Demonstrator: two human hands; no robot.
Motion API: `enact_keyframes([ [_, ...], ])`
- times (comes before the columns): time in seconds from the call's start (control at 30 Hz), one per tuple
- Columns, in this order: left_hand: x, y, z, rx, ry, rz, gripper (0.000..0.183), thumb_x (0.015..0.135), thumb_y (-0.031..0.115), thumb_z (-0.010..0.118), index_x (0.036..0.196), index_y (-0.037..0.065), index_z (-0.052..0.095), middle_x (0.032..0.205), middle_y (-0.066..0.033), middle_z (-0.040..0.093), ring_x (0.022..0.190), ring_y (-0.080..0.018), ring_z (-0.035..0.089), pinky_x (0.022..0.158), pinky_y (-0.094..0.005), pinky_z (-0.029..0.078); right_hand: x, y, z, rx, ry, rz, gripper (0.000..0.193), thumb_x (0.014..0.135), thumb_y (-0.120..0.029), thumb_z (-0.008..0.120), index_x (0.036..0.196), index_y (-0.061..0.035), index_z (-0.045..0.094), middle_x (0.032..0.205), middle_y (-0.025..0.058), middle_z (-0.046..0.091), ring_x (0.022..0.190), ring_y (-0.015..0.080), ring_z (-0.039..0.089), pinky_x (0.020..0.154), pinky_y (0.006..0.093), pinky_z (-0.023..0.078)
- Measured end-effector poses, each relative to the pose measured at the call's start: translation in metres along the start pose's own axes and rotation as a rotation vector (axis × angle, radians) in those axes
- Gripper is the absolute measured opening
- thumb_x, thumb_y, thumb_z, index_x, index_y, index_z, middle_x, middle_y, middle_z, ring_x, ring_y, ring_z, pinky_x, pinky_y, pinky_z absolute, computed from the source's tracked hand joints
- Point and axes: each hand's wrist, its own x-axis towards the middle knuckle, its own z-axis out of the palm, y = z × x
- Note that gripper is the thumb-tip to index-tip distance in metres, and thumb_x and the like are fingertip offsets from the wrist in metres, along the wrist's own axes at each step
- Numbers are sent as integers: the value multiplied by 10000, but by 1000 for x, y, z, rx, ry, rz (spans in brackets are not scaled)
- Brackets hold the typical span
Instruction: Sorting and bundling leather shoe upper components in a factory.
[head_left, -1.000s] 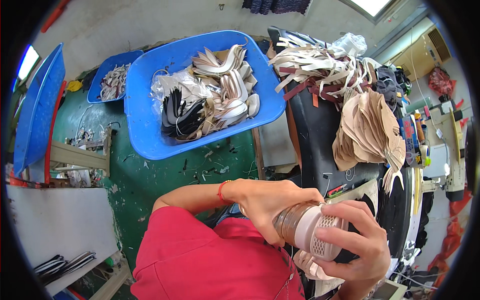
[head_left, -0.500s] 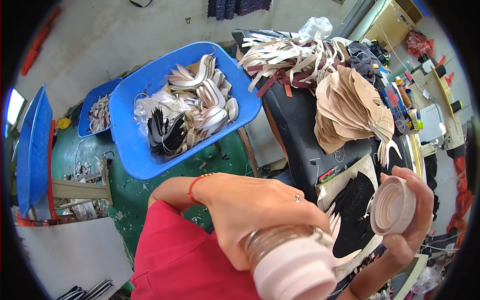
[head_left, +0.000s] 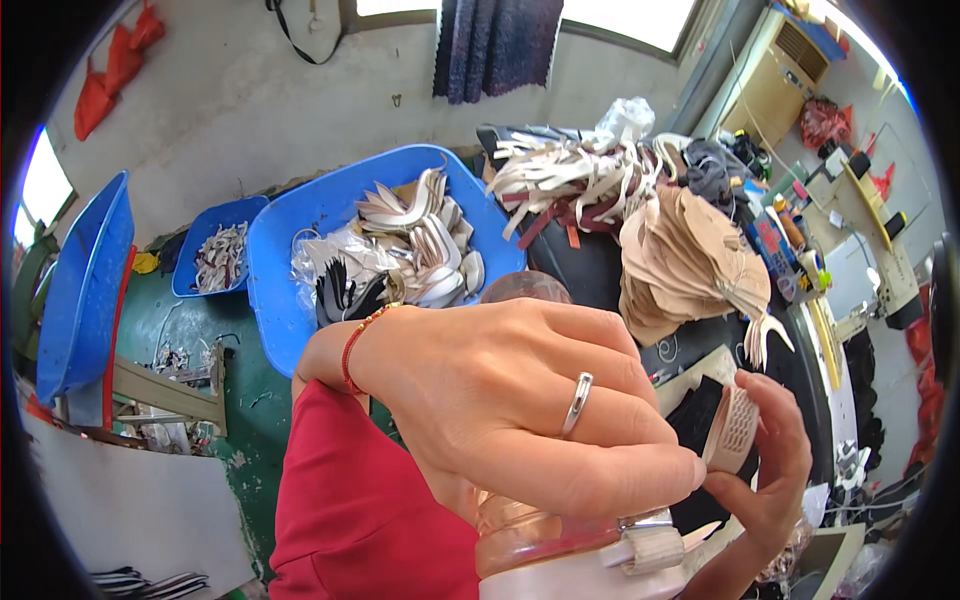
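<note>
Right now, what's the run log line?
left fingers: around transparent pink-collared bottle | right fingers: holding round pale-pink patterned cap | cap: off bottle

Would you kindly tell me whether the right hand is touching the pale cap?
Touching. The head view shows the right hand holding the pale cap, with its thumb at the lower edge and fingers at the upper edge.

Bright light on my left hand (head_left: 510, 400) | top window (head_left: 640, 22) and left-edge window (head_left: 45, 190) blown white | ring (head_left: 577, 405) glinting | fisheye bends edges | corners black
</note>
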Motion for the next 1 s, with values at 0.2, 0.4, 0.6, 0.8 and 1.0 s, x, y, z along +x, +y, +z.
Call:
enact_keyframes([
  [0.2,20,14,-12,131,15,83,148,859,93,605,978,31,542,877,-123,677,692,-212,648,603,-297,465,-1,-2,1,-144,-40,-178,698,618,-139,769,1252,-12,507,1244,155,509,1104,217,540,859,319,469],
  [0.4,38,23,-18,272,41,152,145,855,103,610,968,45,539,882,-118,679,700,-216,654,609,-298,464,-4,-5,11,-192,12,-210,667,561,-85,745,1195,-4,550,1134,154,595,993,218,608,779,317,499],
  [0.6,48,33,-27,340,35,206,132,875,127,588,971,50,540,881,-105,677,710,-209,656,630,-303,466,-3,-5,14,-218,-13,-248,630,561,-96,733,1161,-2,567,1108,152,605,966,238,621,785,332,497],
  [0.8,56,39,-28,400,64,263,209,980,238,424,969,66,544,864,-94,676,708,-209,656,633,-306,468,-7,-14,13,-178,-64,-272,578,673,-81,739,1218,-23,553,1146,153,588,987,231,605,804,327,494],
  [1.0,60,44,-31,448,78,309,215,984,250,419,967,78,547,856,-89,677,703,-214,657,627,-309,468,-10,-15,14,-148,-116,-314,691,661,-10,792,1287,-35,501,1222,142,532,1016,217,588,809,314,504],
])
